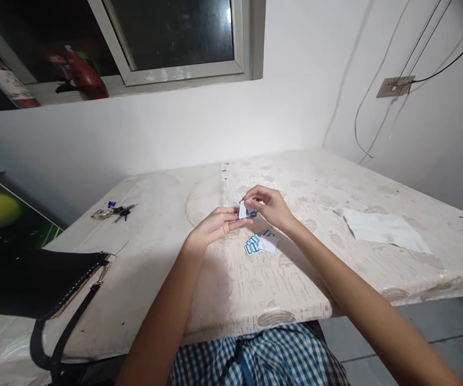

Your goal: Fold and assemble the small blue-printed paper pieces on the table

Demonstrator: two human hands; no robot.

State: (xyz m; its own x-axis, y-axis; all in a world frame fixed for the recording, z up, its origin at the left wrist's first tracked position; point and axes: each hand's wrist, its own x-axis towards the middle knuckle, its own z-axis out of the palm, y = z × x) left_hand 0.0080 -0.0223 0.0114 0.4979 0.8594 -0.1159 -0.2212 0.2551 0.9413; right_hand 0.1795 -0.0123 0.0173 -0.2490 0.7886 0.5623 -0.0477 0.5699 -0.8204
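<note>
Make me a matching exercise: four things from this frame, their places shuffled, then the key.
Things
1. White slip
2. Blue-outlined cluster
3. Keys
4. Power socket

Places
A. On the wall, upper right
B. Pinched by the right hand, over the left hand
C. On the table, left of both hands
D. On the table, lower in view than the hands

Pairs: 1-B; 2-D; 3-C; 4-A

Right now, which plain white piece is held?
The raised white piece in the right hand; the flat white piece by the blue pieces and the large sheet lie on the table.
</note>
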